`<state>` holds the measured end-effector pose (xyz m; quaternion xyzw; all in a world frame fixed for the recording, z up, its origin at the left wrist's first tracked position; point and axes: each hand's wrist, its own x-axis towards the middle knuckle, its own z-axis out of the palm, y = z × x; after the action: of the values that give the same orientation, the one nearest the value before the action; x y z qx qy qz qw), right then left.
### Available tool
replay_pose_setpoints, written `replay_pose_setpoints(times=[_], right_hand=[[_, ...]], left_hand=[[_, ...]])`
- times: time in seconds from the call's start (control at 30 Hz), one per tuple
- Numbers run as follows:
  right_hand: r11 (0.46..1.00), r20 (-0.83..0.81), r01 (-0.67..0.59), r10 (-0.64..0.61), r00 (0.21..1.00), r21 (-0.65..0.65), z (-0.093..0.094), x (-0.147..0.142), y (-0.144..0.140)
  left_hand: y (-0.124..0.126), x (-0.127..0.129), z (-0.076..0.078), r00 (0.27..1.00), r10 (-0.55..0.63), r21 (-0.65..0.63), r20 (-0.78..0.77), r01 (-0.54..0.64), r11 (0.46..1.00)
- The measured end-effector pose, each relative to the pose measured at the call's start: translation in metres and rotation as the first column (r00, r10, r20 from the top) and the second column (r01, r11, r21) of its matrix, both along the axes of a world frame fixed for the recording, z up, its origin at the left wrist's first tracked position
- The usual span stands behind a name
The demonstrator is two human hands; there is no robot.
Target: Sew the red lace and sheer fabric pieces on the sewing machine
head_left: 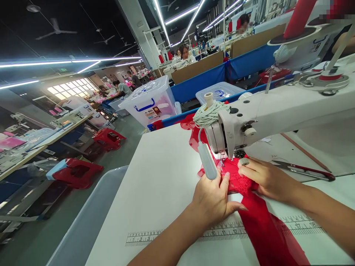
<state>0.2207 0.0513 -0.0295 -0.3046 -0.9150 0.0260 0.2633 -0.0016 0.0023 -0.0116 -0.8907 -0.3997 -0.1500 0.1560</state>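
Observation:
Red fabric (pixel 257 225), lacy in part, runs from the table's near side up under the needle of a white sewing machine (pixel 280 107). My left hand (pixel 210 192) lies on the cloth just left of the needle, fingers stretched out and thumb spread to the right. To the right of the needle, my right hand (pixel 266 177) has its fingers pinched on the bunched red lace. A small lamp (pixel 208 160) on a bent neck hangs in front of the machine head and covers some of my left fingertips.
Scissors (pixel 305 170) and a brown stick (pixel 305 151) lie right of the machine. A printed ruler scale (pixel 166 234) crosses the white table (pixel 149 184). A grey bin (pixel 91 210) stands at its left edge. Red stools (pixel 80 171), a lidded plastic box (pixel 152 99) and other people are beyond.

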Motion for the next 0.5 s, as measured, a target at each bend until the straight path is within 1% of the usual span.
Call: replay_pose_setpoints(times=[0.07, 0.17, 0.33, 0.5], right_hand=[[1.000, 0.006, 0.004, -0.004, 1.000, 0.028, 0.0021, -0.0014, 0.0003], [1.000, -0.003, 0.012, -0.012, 1.000, 0.021, 0.0053, -0.0031, -0.0003], [0.999, -0.009, 0.025, -0.025, 1.000, 0.019, 0.0087, -0.0038, -0.0022], [0.999, 0.010, 0.027, -0.027, 1.000, 0.022, 0.0100, -0.0030, -0.0008]], left_hand=[[0.0011, 0.0000, 0.0003, 1.000, 0.015, -0.004, -0.008, -0.015, 1.000], [0.0009, 0.0006, 0.0014, 1.000, 0.025, -0.012, -0.015, -0.025, 1.000], [-0.0016, 0.0019, 0.0029, 0.999, 0.012, -0.021, 0.031, -0.011, 1.000], [-0.0016, 0.0022, 0.0034, 1.000, 0.021, -0.026, 0.009, -0.020, 0.999]])
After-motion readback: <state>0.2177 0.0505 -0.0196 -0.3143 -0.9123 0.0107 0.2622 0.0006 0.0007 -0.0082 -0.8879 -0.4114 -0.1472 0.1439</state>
